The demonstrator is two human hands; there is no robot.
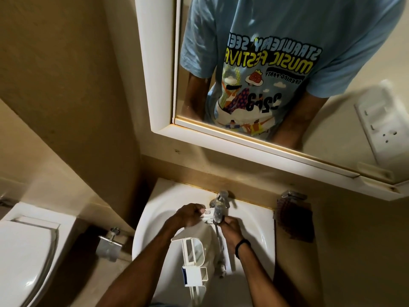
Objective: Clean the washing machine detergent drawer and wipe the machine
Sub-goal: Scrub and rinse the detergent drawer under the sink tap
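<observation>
The white detergent drawer (194,260) lies in the white basin (152,220), its long side towards me. My left hand (190,214) grips a small white drawer insert (209,214) under the chrome tap (219,207). My right hand (231,227) is on the insert's right side, fingers curled at it just below the spout. A thin stream of water (218,238) runs from the tap into the basin. A black band circles my right wrist.
A white-framed mirror (159,85) hangs above the basin and reflects a blue printed T-shirt. A toilet (24,247) with its lid down stands at the left, a chrome paper holder (109,242) beside it. A dark cloth (295,220) hangs right of the basin.
</observation>
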